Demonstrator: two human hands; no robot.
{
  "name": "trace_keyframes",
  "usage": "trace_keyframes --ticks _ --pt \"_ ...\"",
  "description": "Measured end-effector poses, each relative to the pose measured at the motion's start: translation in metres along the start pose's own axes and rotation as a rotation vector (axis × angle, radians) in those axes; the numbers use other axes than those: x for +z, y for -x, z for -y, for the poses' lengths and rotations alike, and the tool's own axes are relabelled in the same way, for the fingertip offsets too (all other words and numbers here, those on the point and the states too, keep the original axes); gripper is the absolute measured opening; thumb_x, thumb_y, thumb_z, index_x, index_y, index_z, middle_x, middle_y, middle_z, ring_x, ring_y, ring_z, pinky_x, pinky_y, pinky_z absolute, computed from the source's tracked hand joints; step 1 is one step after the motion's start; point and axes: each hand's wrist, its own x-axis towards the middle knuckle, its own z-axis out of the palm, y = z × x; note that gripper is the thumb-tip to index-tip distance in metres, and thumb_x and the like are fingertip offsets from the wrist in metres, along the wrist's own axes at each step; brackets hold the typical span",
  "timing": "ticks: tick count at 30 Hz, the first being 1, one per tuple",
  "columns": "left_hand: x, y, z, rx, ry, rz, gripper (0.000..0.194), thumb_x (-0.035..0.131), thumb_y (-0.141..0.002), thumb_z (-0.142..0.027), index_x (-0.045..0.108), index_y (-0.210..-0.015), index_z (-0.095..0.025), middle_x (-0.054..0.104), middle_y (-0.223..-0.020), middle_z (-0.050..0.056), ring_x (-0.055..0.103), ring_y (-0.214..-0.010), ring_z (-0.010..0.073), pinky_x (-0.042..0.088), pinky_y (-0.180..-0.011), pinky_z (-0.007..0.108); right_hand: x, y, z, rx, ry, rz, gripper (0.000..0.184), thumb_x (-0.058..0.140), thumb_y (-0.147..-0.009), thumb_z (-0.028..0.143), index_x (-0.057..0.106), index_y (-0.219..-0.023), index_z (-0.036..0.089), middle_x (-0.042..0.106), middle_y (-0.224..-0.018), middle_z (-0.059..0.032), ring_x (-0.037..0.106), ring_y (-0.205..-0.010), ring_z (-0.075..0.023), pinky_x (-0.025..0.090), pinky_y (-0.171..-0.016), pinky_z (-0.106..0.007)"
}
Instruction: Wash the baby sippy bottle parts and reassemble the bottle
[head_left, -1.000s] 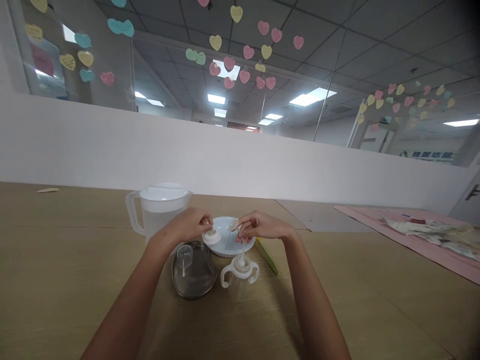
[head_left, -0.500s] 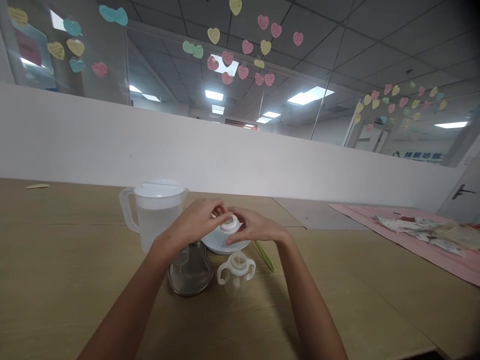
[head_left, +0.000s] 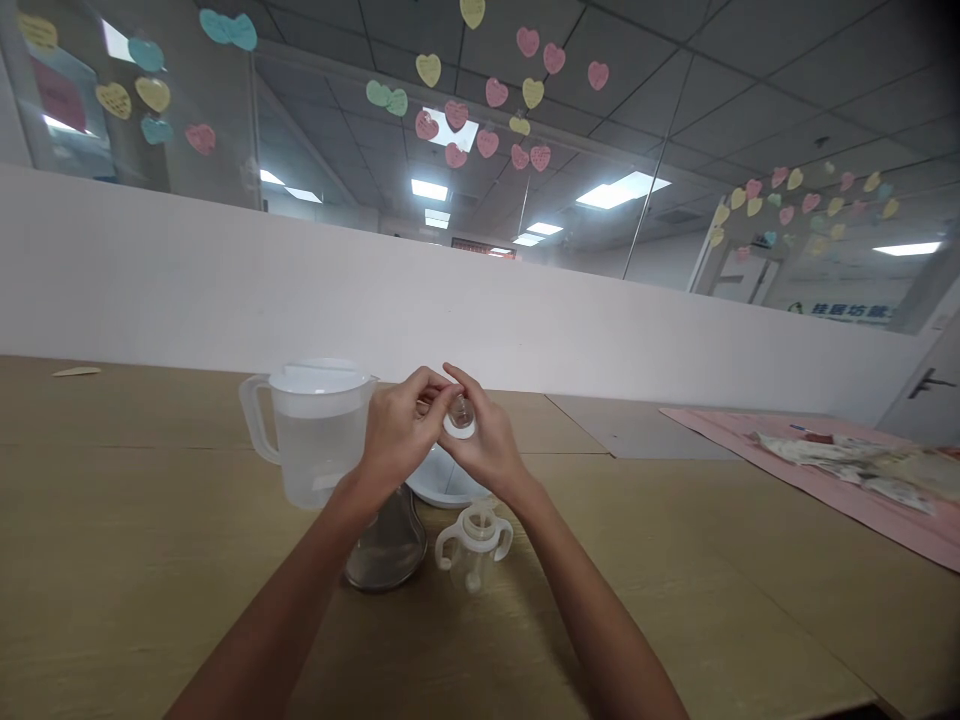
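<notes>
Above the white plate (head_left: 448,492), both hands are closed round a white bottle collar (head_left: 460,430) with a clear, teat-like piece (head_left: 460,408) in it. My left hand (head_left: 401,425) pinches at the clear piece from the left. My right hand (head_left: 487,440) cups the collar from the right, its index finger reaching over the top. Below them a clear baby bottle (head_left: 474,560) stands upright and uncapped, with a white two-handled ring (head_left: 448,540) round its neck and a straw with a white weight inside. A metal kidney dish (head_left: 390,555) lies partly under my left forearm.
A lidded translucent pitcher (head_left: 319,445) with water stands behind my left hand. On the right, a pink cloth (head_left: 720,430) bears crumpled packets (head_left: 847,460). A pale flat piece (head_left: 76,371) lies at the far left. The white wall (head_left: 450,310) bounds the table's back.
My hands have come together and risen over the plate with the collar. Earlier my right hand was at the straw over the bottle. My right forearm now covers the green-handled tool.
</notes>
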Motion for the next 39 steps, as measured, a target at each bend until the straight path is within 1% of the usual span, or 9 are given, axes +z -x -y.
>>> trace_keyframes --ticks 10,16,19,22,25,27,31,36,39 --pt "0.010 -0.007 0.025 -0.177 0.505 0.066 0.027 0.057 -0.072 -0.040 0.053 -0.065 -0.014 0.059 -0.060 0.000 0.055 -0.057 0.0102 0.045 -0.056 0.021 0.026 0.006 -0.033 -0.209 0.245 -0.196 0.052 0.044 -0.082 0.026 0.029 -0.131 0.020 0.055 -0.113 -0.0104 0.051 -0.105 -0.0196 0.042 -0.090 -0.034" --pt "0.003 -0.003 0.007 0.023 0.012 0.164 0.017 0.050 -0.077 -0.031 0.058 -0.073 -0.017 0.065 -0.073 0.001 0.059 -0.071 0.0134 0.044 -0.064 0.022 0.017 0.006 -0.041 -0.255 0.285 -0.146 0.041 0.045 -0.080 0.024 0.041 -0.120 0.018 0.056 -0.107 -0.0102 0.052 -0.100 -0.0186 0.043 -0.084 -0.031" --pt "0.006 0.003 -0.005 0.078 -0.250 0.227 0.014 0.048 -0.078 -0.026 0.058 -0.072 -0.019 0.066 -0.075 0.001 0.058 -0.071 0.0143 0.041 -0.065 0.023 0.012 0.004 -0.056 -0.146 0.352 -0.064 0.023 0.046 -0.077 0.022 0.054 -0.098 0.019 0.059 -0.092 -0.0066 0.054 -0.086 -0.0173 0.044 -0.073 -0.027" --pt "0.008 0.014 -0.025 0.081 -0.084 0.263 0.020 0.047 -0.080 -0.030 0.057 -0.067 -0.018 0.065 -0.067 0.000 0.057 -0.061 0.0113 0.041 -0.059 0.021 -0.004 0.006 -0.084 0.083 0.413 -0.007 0.015 0.048 -0.074 0.025 0.057 -0.083 0.018 0.059 -0.087 -0.0059 0.053 -0.080 -0.0168 0.042 -0.070 -0.027" --pt "0.005 0.025 -0.051 0.212 0.116 0.355 0.025 0.049 -0.079 -0.037 0.058 -0.065 -0.018 0.064 -0.063 -0.001 0.055 -0.057 0.0093 0.040 -0.057 0.020 -0.036 0.009 -0.109 0.368 0.438 -0.211 0.018 0.049 -0.073 0.031 0.057 -0.079 0.016 0.059 -0.078 -0.0051 0.053 -0.071 -0.0158 0.042 -0.068 -0.028" --pt "0.003 0.027 -0.060 0.252 0.084 0.429 0.025 0.049 -0.080 -0.037 0.059 -0.066 -0.019 0.064 -0.064 -0.002 0.055 -0.058 0.0092 0.039 -0.057 0.020 -0.062 0.011 -0.113 0.394 0.382 -0.368 0.025 0.049 -0.073 0.039 0.056 -0.079 0.016 0.058 -0.075 -0.0037 0.052 -0.066 -0.0141 0.043 -0.063 -0.027" --pt "0.005 0.021 -0.043 0.155 -0.174 0.617 0.028 0.043 -0.082 -0.038 0.063 -0.076 -0.019 0.066 -0.074 0.000 0.056 -0.065 0.0124 0.038 -0.060 0.022 -0.093 0.006 -0.095 0.489 0.068 -0.456 0.040 0.042 -0.074 0.055 0.053 -0.082 0.018 0.052 -0.070 -0.0001 0.045 -0.047 -0.0090 0.040 -0.042 -0.023" --pt "0.020 0.026 -0.008 0.122 -0.269 0.919 0.026 0.046 -0.078 -0.033 0.064 -0.094 -0.021 0.066 -0.086 0.002 0.058 -0.076 0.0156 0.039 -0.063 0.022 -0.082 -0.001 -0.070 0.507 -0.050 -0.273 0.036 0.044 -0.073 0.055 0.042 -0.084 0.021 0.051 -0.074 0.0019 0.046 -0.052 -0.0084 0.040 -0.039 -0.020" --pt "0.024 0.028 -0.002 0.106 -0.230 1.067 0.024 0.046 -0.075 -0.022 0.067 -0.087 -0.021 0.067 -0.078 0.000 0.058 -0.068 0.0136 0.037 -0.058 0.021 -0.074 -0.002 -0.058 0.478 0.020 -0.081 0.032 0.046 -0.073 0.053 0.042 -0.077 0.021 0.051 -0.073 0.0019 0.047 -0.060 -0.0102 0.041 -0.046 -0.021"
